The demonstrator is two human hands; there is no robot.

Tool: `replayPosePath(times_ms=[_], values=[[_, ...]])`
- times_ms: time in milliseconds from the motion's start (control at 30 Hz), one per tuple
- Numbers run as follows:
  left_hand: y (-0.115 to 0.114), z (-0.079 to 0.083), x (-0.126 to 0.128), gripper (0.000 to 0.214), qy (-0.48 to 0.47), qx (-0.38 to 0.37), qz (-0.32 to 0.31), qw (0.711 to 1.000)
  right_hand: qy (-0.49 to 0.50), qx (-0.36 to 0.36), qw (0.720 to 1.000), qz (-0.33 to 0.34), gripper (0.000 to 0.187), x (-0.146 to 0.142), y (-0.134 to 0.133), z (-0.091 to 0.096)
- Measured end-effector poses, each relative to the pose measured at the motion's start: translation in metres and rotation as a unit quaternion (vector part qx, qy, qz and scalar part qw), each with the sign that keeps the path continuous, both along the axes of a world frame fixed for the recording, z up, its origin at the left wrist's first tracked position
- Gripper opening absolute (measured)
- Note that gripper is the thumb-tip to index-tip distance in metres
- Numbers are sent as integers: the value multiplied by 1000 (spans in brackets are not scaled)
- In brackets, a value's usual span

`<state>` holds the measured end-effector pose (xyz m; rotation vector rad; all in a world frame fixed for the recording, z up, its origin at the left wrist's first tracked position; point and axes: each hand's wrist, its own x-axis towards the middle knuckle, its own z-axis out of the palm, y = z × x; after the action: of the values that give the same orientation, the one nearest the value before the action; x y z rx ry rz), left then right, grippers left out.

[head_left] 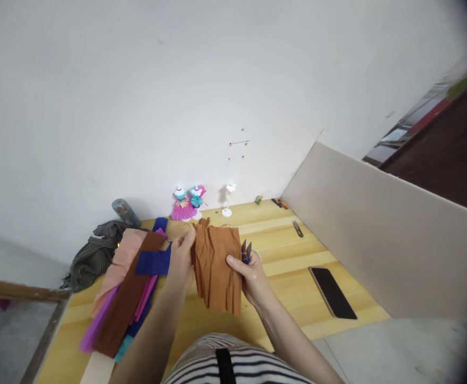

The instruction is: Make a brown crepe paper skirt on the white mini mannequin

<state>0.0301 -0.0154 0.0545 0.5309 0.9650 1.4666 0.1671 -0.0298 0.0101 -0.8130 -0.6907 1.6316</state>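
A sheet of orange-brown crepe paper (219,266) with creased vertical folds hangs between my two hands above the table. At its left edge, my left hand (182,256) pinches the gathered folds. My right hand (251,274) grips the right side, its thumb flat on the front and its other fingers mostly hidden. Dark pointed blades with a bit of blue, apparently scissors (247,252), stick up beside that hand; whether the fingers hold them I cannot tell. Just behind them, a round white rim (256,255) is partly covered.
Coloured crepe strips (123,293) and striped cloth (97,253) lie left, near a bottle (125,212). Along the wall stand two dressed mini mannequins (183,208) (196,197) and a bare white one (228,200). A phone (332,293) and thread snips (297,229) lie right, beside a board (377,234).
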Motion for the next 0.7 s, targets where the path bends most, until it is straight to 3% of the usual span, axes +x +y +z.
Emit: replayPosePath(times_ms=[100,267,400,700], values=[[-1,-3,-8,25,24,5,-37,999,18,-10,1000,0,34,1,1,1],[6,-12,-13,25,68,54,25,996,33,-17,999,11,38,-1,1,4],[11,-15,-11,25,115,69,6,991,49,-17,998,32,39,-4,1,9],[-4,-26,-19,61,70,-68,-54,994,47,-56,997,17,39,-4,7,8]])
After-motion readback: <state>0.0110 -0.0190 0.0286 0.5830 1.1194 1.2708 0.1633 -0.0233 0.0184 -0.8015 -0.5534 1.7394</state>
